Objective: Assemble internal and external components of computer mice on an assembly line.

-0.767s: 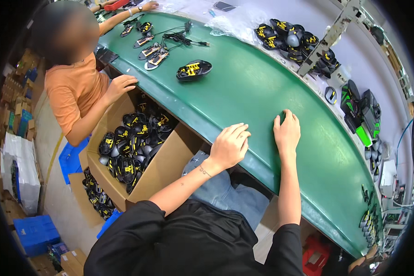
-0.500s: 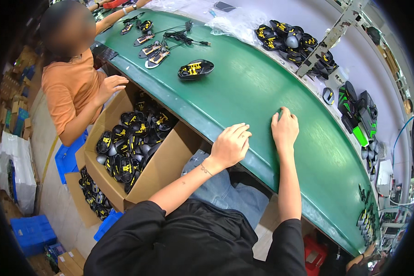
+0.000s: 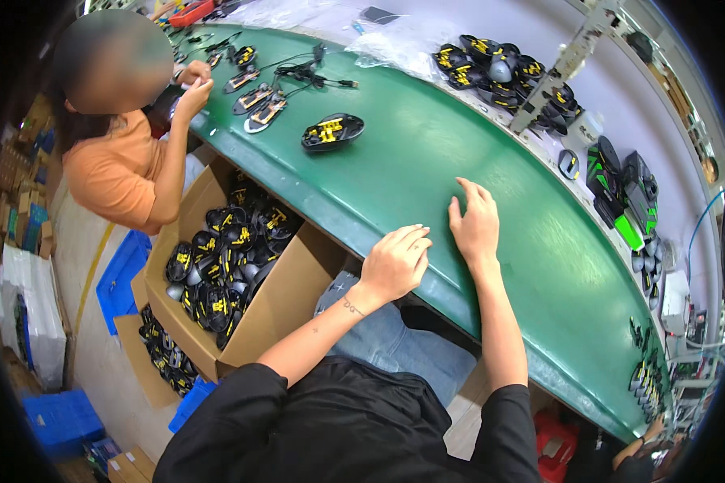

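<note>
Plainly, neither hand grips anything. The right hand (image 3: pixel 475 221) lies palm down on the green conveyor belt (image 3: pixel 427 153), fingers spread and slightly curled, empty, its forearm running straight back to a black sleeve at the lower edge. The left hand (image 3: pixel 395 262) rests just beside it at the belt's near edge, fingers loosely bent and pointing toward the right hand, likewise holding nothing; a thin bracelet sits at its wrist. The two hands are near each other but not touching.

Farther up the belt, well apart from both hands, lies a black mouse shell with yellow parts (image 3: pixel 332 131). Below the left forearm, against the belt's near side, stands an open cardboard box (image 3: pixel 290 294) filled with more black and yellow shells. A co-worker in an orange shirt (image 3: pixel 117 173) sits at the left, both hands raised at the belt's far left end, near cabled parts (image 3: pixel 258 101). A heap of dark shells (image 3: pixel 499 68) lies on the pale table beyond the belt.

Compared with 0.8 s ago, the small dark piece then seen at the right fingertips no longer shows, and the right hand now lies flatter. The co-worker's hand has left the box rim and gone up to the belt.
</note>
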Tool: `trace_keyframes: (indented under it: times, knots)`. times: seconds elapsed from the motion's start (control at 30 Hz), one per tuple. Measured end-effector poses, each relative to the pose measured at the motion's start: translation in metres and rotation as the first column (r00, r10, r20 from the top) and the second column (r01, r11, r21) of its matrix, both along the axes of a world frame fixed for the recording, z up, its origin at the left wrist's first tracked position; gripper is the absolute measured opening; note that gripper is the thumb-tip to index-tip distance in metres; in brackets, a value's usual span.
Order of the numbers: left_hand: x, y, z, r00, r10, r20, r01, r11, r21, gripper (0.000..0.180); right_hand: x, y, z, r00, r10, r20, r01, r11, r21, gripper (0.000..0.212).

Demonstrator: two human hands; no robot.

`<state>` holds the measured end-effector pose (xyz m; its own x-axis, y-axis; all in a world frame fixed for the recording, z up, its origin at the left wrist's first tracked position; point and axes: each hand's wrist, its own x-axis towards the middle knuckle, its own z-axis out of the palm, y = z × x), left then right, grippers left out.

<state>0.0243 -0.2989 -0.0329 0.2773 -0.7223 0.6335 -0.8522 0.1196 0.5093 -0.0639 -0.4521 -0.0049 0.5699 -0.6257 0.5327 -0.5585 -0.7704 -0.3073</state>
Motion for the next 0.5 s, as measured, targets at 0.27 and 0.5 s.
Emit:
trace_keyframes:
  times: [0.27, 0.5]
  knots:
    - [0.0, 0.004, 0.003, 1.0, -0.01, -0.009, 0.011, 1.0, 0.029, 0.011, -0.005, 0.004, 0.013, 0.982, 0.04, 0.185, -0.046, 0.999, 0.028, 0.026]
    - [0.035, 0.02, 0.064, 0.614, -0.162, -0.773, 0.287, 0.957, 0.027, 0.022, -0.042, 0.004, 0.076, 0.673, -0.099, 0.733, -0.098, 0.97, 0.221, 0.008]
